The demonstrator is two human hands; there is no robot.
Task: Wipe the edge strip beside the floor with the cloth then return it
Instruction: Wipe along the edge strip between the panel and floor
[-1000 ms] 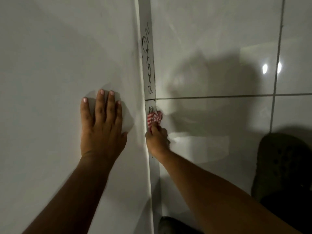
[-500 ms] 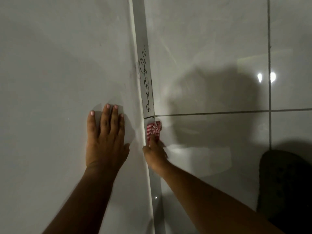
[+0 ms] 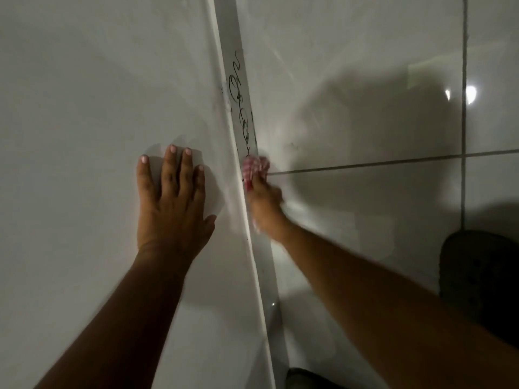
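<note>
Right hand (image 3: 264,206) clamps cloth (image 3: 254,168) on edge strip (image 3: 243,119); left hand (image 3: 171,203) splayed on wall (image 3: 84,108).

Right hand (image 3: 264,204) slid cloth (image 3: 255,169) up strip (image 3: 244,130) onto scribble's (image 3: 241,113) end

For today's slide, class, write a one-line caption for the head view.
Right hand presses a red checked cloth on the scribbled edge strip; left hand flat on the wall.

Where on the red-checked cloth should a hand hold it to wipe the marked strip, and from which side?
Grip the bunched rear of the cloth, as the right hand does, coming from the floor side. Its front wad then sticks out past the fingers onto the edge strip.
</note>
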